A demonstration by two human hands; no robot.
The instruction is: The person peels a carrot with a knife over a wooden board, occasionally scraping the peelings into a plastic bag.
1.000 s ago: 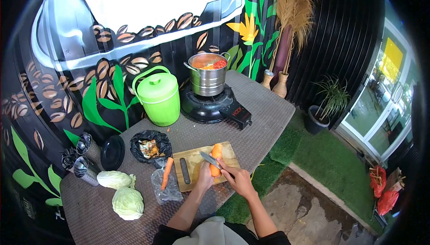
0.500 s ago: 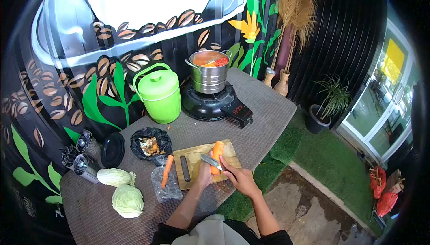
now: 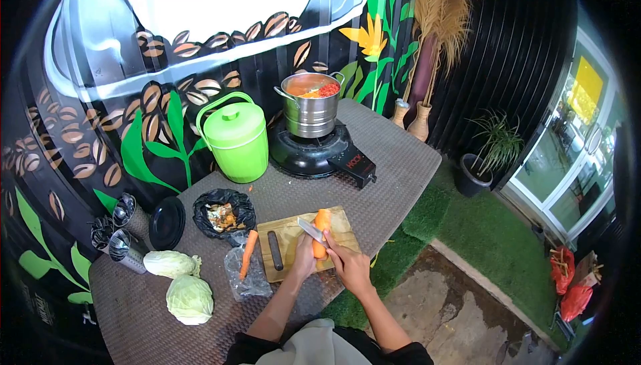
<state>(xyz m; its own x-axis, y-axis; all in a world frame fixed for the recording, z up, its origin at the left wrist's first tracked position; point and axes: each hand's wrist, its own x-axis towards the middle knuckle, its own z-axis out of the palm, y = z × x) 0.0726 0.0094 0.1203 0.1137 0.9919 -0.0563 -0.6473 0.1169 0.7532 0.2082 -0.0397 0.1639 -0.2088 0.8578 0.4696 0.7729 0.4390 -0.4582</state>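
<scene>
A thick orange carrot stands tilted over the wooden cutting board, gripped low down by my left hand. My right hand is closed on a knife, whose blade lies across the carrot and points to the upper left. The knife's handle is mostly hidden under my right fingers. At the board's left side is its dark handle slot. Just left of the board, a thinner carrot rests on a clear plastic bag.
A black bag of peelings sits behind the clear bag. Cabbages, cutlery holders and a black lid are at left. Farther back stand a green lidded bucket and a steel pot on a black stove.
The knife blade has shifted slightly up and left along the carrot, its angle now steeper. My right hand has moved a little left with it, and the carrot is slightly turned.
</scene>
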